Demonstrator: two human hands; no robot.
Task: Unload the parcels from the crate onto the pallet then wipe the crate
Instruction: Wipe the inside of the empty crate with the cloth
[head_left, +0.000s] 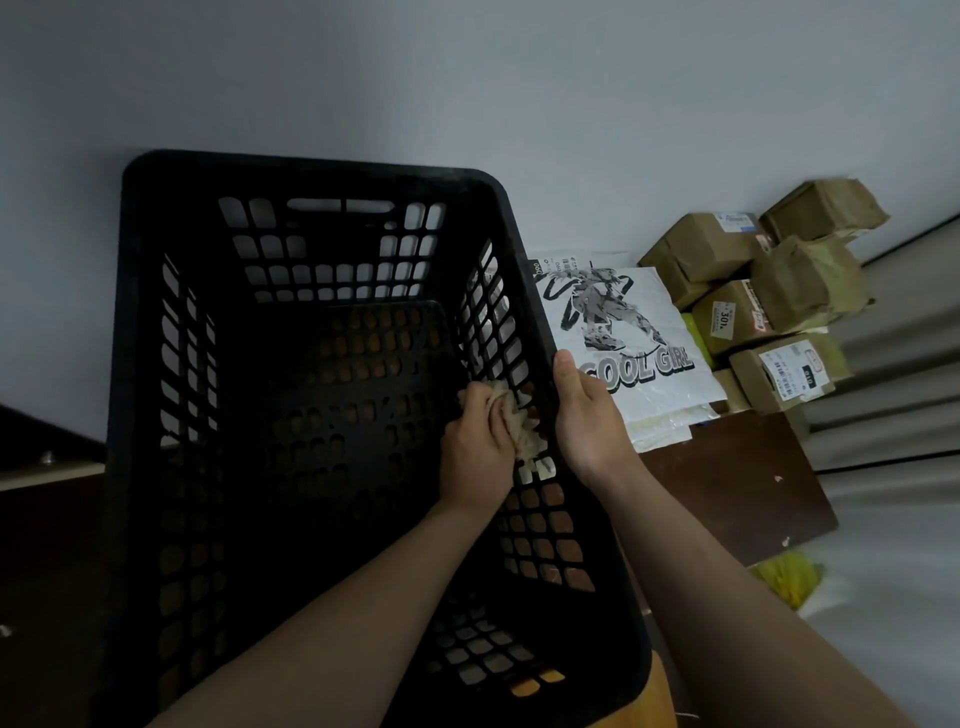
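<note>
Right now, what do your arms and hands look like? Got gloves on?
No gloves. The left hand and right hand are bare, with short nails. The arms are bare as far as the picture shows: no sleeves, watch, bracelet or rings in sight.

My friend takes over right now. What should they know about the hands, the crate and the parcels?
Left hand grips a crumpled beige cloth, pressing it against the right inner wall of the black slotted plastic crate.
Right hand holds the crate's right rim.
Done: no parcels show in the crate; brown cardboard boxes and a white printed mailer bag lie on the dark brown pallet.
To do: finish wiping the crate.
</note>
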